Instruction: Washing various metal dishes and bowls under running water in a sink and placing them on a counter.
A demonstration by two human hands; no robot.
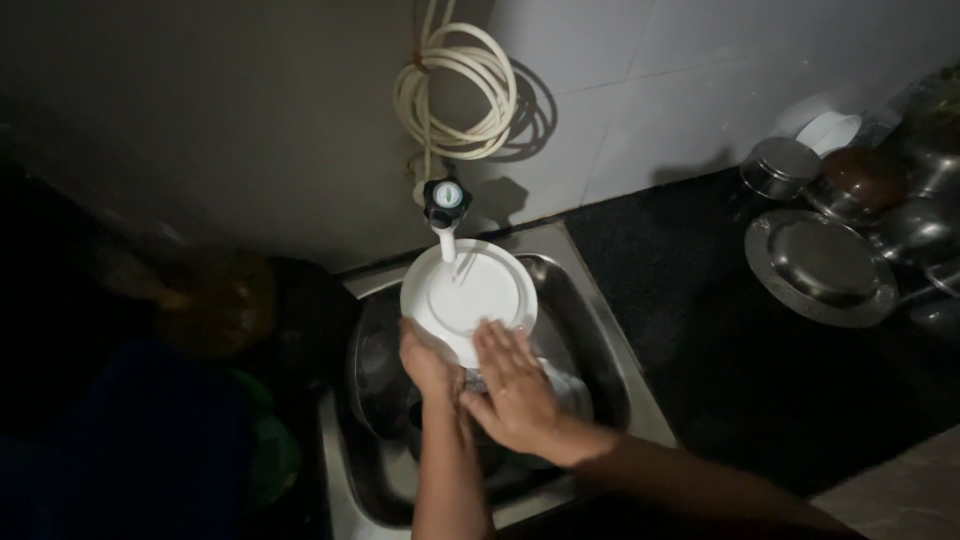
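A round white plate (pixel 470 290) is held tilted over the steel sink (pixel 600 340), right under the white tap (pixel 446 215), whose spout reaches its upper edge. My left hand (pixel 428 358) grips the plate's lower left rim. My right hand (pixel 512 385) lies flat, fingers spread, against the plate's lower right face. More dishes sit dimly in the sink basin below the hands.
A coiled white hose (pixel 455 90) hangs on the tiled wall above the tap. On the dark counter at right lie a steel plate (pixel 820 265), steel bowls (pixel 780 165) and other vessels. A brownish object (pixel 220 300) sits in shadow left of the sink.
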